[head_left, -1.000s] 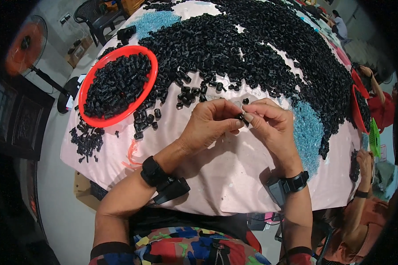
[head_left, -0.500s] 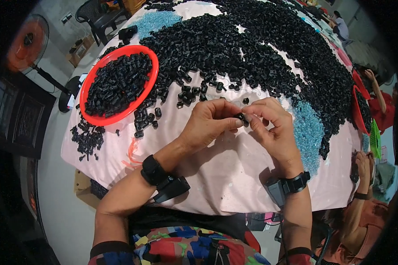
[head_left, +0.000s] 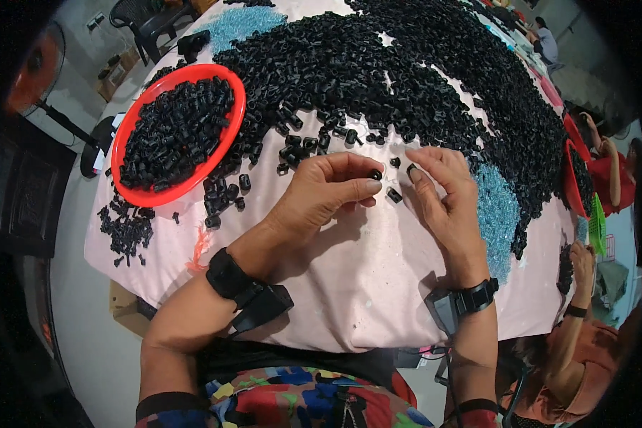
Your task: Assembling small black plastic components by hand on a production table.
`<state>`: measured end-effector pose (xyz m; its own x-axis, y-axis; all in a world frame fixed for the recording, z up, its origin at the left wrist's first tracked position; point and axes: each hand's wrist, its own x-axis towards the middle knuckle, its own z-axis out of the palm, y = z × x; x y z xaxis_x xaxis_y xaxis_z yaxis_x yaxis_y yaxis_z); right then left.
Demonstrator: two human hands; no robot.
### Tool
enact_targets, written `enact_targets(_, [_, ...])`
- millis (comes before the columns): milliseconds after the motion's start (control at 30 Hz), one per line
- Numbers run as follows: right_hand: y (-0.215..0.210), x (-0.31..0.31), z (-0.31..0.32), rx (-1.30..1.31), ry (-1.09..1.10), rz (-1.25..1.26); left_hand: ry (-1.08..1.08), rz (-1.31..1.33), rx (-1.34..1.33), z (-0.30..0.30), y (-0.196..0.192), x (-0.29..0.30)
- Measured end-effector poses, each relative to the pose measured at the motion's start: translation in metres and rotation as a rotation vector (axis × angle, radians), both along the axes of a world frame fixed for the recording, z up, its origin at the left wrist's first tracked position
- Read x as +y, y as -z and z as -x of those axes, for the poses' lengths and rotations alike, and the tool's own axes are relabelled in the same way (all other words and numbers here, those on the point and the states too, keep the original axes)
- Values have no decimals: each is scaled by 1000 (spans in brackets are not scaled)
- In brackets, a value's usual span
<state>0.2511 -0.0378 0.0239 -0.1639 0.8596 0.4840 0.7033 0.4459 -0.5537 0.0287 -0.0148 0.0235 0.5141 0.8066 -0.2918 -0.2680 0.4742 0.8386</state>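
Over the pink cloth [head_left: 349,285], my left hand [head_left: 317,192] pinches a small black plastic part [head_left: 375,174] between thumb and fingertips. My right hand [head_left: 446,196] is a short way to its right, thumb and forefinger closed on another small dark piece [head_left: 411,169], mostly covered by the fingers. Between the two hands, a black plastic part [head_left: 394,195] shows against the cloth; whether it lies there or is dropping I cannot tell. A second loose part [head_left: 395,162] sits just beyond it.
A red basin [head_left: 240,107] full of black parts stands at the left, with small black pins [head_left: 127,232] beside it. A huge heap of black parts [head_left: 421,93] covers the far table. Clear bluish pieces [head_left: 496,221] lie at the right, near co-workers [head_left: 585,357].
My hands, which were together on a small black part, have moved apart, each with a piece. A black part now shows between them. The view has shifted slightly.
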Motion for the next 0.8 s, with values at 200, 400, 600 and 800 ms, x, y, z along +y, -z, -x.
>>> enact_targets(200, [9, 15, 2, -307, -46, -86, 22, -123, 56, 5, 12, 10])
enact_targets(400, [11, 12, -4, -223, -43, -64, 30, -180, 49, 2, 19, 13])
enact_targets(600, [6, 10, -2, -155, -45, -20, 33, -201, 32, 0, 22, 13])
enact_targets(800, [0, 4, 10, -144, -121, -12, -10, -155, 4, 2, 20, 11])
